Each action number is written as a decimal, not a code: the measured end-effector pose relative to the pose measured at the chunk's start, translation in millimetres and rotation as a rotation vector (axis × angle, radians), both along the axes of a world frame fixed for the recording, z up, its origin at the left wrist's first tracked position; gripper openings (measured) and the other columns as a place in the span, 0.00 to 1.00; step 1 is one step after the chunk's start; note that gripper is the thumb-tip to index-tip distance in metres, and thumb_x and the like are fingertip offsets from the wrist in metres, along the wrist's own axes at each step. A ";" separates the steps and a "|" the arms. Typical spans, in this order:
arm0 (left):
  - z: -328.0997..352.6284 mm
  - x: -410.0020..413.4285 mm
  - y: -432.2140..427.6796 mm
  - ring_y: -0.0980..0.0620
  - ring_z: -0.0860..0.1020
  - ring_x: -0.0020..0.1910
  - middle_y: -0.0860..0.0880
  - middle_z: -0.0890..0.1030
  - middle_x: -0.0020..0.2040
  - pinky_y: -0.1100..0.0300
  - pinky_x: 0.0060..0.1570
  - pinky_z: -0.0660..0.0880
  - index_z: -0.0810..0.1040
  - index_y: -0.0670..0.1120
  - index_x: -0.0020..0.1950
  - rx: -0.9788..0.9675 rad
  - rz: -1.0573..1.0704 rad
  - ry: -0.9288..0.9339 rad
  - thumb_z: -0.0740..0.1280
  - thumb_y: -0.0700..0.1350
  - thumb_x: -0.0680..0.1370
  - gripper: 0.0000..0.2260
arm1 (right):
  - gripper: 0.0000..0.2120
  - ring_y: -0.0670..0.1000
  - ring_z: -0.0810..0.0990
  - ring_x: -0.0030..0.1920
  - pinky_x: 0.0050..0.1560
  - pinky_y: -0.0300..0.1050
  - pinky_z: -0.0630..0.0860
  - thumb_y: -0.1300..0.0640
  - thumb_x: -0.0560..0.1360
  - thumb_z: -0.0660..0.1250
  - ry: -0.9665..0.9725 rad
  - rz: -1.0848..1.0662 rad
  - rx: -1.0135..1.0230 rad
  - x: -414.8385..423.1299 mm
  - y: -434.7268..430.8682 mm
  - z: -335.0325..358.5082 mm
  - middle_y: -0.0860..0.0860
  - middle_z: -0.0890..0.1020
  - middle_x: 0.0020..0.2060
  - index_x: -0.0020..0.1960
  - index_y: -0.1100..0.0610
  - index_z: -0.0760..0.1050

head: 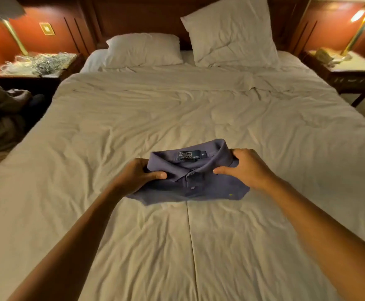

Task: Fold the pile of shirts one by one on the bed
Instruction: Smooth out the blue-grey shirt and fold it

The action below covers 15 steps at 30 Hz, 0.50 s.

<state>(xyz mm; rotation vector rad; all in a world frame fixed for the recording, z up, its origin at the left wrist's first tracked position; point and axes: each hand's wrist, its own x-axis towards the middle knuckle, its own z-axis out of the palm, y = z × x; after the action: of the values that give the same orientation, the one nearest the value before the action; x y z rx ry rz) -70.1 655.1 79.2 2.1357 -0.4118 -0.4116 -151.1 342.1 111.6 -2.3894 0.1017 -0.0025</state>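
On the bed (133, 131), mid-width and near the foot, lies a folded blue polo shirt (190, 181), collar away from the camera. Neck label reads "Polo by Ralph Lauren", size tab "M"; small yellow chest logo. Left hand (137, 175) grips the collar's left side, right hand (245, 168) its right, thumbs on top, fingers curled under. Two white pillows (144, 49) sit at the headboard.

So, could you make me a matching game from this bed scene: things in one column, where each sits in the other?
1. blue polo shirt
2. left pillow
3. right pillow
4. tangle of cords

A. propped against the headboard
B. on the left nightstand
C. gripped by the left hand and right hand
D. lying flat on the bed

Pairs: 1-C, 2-D, 3-A, 4-B.
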 end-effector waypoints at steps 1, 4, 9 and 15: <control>33.2 -1.1 15.4 0.66 0.74 0.31 0.61 0.81 0.31 0.67 0.33 0.69 0.81 0.54 0.39 -0.030 0.012 -0.041 0.78 0.65 0.63 0.17 | 0.17 0.38 0.81 0.44 0.43 0.38 0.77 0.44 0.67 0.79 -0.052 0.004 -0.009 -2.4 15.7 33.3 0.39 0.82 0.40 0.51 0.51 0.81; 126.6 -0.9 65.1 0.63 0.70 0.29 0.57 0.78 0.28 0.62 0.31 0.68 0.79 0.51 0.36 -0.100 0.041 -0.158 0.78 0.55 0.69 0.12 | 0.13 0.35 0.79 0.40 0.38 0.32 0.72 0.45 0.69 0.78 -0.197 -0.018 -0.055 -12.7 68.7 126.2 0.36 0.79 0.36 0.50 0.49 0.81; 233.6 -12.9 140.5 0.67 0.66 0.30 0.60 0.75 0.25 0.67 0.29 0.65 0.74 0.56 0.32 -0.041 0.019 -0.410 0.79 0.51 0.70 0.15 | 0.14 0.51 0.81 0.38 0.40 0.51 0.77 0.44 0.70 0.77 -0.246 -0.053 -0.122 -38.5 146.1 218.3 0.49 0.83 0.34 0.43 0.54 0.79; 268.0 -31.3 190.9 0.63 0.63 0.32 0.59 0.71 0.29 0.65 0.31 0.64 0.78 0.49 0.33 -0.046 -0.027 -0.480 0.75 0.67 0.64 0.22 | 0.07 0.47 0.81 0.37 0.37 0.44 0.74 0.49 0.69 0.78 -0.258 -0.067 -0.027 -81.4 202.0 246.5 0.48 0.84 0.33 0.40 0.49 0.82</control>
<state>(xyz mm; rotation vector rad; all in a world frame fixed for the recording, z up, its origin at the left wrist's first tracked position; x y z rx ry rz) -101.4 846.0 347.2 2.1756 -0.7124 0.1043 -232.5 544.1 358.1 -2.3886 0.0597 -0.3448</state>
